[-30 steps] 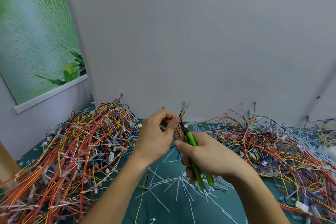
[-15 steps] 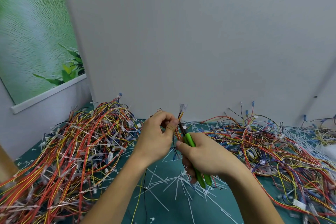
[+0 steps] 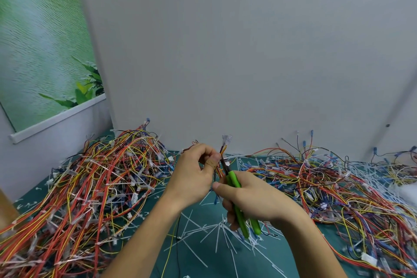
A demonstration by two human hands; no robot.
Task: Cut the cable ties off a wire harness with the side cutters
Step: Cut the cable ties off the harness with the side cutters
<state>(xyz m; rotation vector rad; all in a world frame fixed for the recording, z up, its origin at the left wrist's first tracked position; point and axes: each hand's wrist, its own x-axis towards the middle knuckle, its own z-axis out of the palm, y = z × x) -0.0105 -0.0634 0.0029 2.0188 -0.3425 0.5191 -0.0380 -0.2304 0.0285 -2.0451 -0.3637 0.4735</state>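
My left hand (image 3: 194, 175) pinches a thin wire harness (image 3: 223, 150) between thumb and fingers, held upright above the table. Its clear connectors (image 3: 226, 139) stick up past my thumb. My right hand (image 3: 255, 198) grips the green-handled side cutters (image 3: 237, 189), handles squeezed close together. The dark cutter tip (image 3: 224, 166) sits against the harness just right of my left thumb. A small white piece (image 3: 227, 163) shows right at the tip. The harness's lower wires (image 3: 174, 232) hang down past my left forearm.
A big heap of red, orange and yellow harnesses (image 3: 90, 187) fills the left of the green mat (image 3: 293, 255). Another tangled heap (image 3: 327, 183) lies on the right. Cut white cable ties (image 3: 214, 235) litter the mat below my hands. A grey wall (image 3: 225, 52) stands close behind.
Both hands have stayed together at the harness, with only a slight upward drift in view. The cutter tip remains against the wires by my left thumb.
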